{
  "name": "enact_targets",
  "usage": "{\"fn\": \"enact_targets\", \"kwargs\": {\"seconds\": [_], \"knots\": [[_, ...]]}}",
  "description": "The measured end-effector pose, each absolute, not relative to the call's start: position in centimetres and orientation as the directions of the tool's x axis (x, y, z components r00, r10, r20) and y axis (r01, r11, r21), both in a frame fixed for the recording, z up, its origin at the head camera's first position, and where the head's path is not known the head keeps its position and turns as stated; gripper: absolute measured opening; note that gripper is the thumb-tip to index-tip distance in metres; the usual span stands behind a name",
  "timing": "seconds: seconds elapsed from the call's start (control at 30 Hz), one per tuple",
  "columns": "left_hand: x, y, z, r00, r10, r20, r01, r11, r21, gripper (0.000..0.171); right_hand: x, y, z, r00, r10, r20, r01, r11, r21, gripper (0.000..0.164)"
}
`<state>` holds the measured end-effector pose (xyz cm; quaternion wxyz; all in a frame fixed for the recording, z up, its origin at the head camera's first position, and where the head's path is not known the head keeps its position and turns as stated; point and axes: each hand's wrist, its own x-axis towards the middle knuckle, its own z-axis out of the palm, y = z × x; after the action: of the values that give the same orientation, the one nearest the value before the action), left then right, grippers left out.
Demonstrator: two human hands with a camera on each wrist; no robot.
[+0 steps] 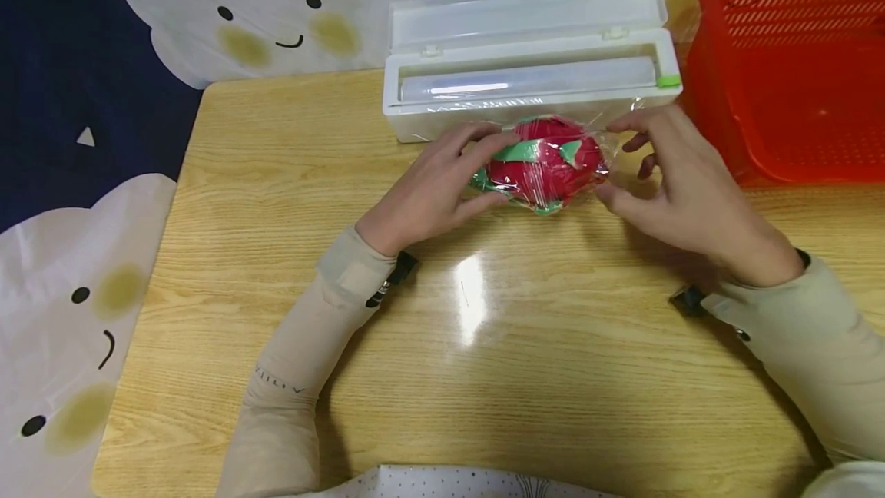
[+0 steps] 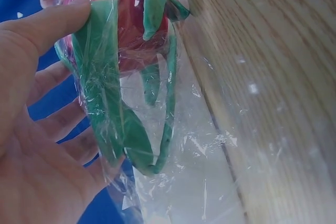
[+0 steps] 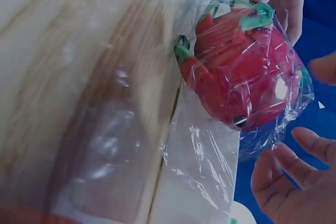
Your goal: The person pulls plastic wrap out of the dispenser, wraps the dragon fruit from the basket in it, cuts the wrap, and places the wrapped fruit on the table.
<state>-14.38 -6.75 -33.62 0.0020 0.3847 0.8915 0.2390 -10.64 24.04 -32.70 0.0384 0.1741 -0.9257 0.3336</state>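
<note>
A red dragon fruit (image 1: 546,164) with green scales is covered in clear cling film, in front of a white film dispenser (image 1: 442,117). My left hand (image 1: 449,183) grips its left end, the thumb pressed on a long green scale in the left wrist view and the other fingers on the far side. My right hand (image 1: 681,183) is at the fruit's right end, its thumb and fingers spread apart. In the right wrist view, its fingertips (image 3: 286,153) are right at the edge of the crinkled film (image 3: 262,140).
The dispenser's lid (image 1: 525,14) is raised, showing a roll of film (image 1: 532,81) inside and a green piece (image 1: 668,81) at its right end. A red plastic basket (image 1: 754,129) stands to the right on the wooden table (image 1: 276,175). Dark blue cloth with smiling clouds (image 1: 270,6) lies beyond.
</note>
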Motion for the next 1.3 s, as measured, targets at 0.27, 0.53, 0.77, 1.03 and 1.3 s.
{"fn": "enact_targets", "kwargs": {"seconds": [0.27, 0.53, 0.77, 1.03, 1.3], "knots": [[-14.4, -6.8, -33.6, -0.704, 0.686, 0.184, 0.685, 0.588, 0.43, 0.069, -10.8, 24.2, -33.2, -0.908, -0.366, 0.204, -0.417, 0.746, -0.519, 0.066], [-14.4, -6.8, -33.6, -0.707, 0.685, 0.176, 0.68, 0.589, 0.437, 0.069, -11.0, 24.1, -33.3, -0.904, -0.351, 0.242, -0.425, 0.79, -0.441, 0.042], [-14.5, -6.8, -33.5, -0.711, 0.684, 0.161, 0.671, 0.592, 0.445, 0.069, -11.1, 24.0, -33.1, -0.883, -0.366, 0.293, -0.465, 0.766, -0.444, 0.031], [-14.5, -6.9, -33.6, -0.702, 0.691, 0.173, 0.681, 0.579, 0.448, 0.069, -11.2, 24.2, -33.2, -0.869, -0.374, 0.326, -0.487, 0.768, -0.417, 0.029], [-14.6, -6.9, -33.7, -0.697, 0.69, 0.194, 0.688, 0.566, 0.455, 0.069, -11.4, 24.3, -33.8, -0.808, -0.357, 0.468, -0.561, 0.709, -0.428, 0.023]]}}
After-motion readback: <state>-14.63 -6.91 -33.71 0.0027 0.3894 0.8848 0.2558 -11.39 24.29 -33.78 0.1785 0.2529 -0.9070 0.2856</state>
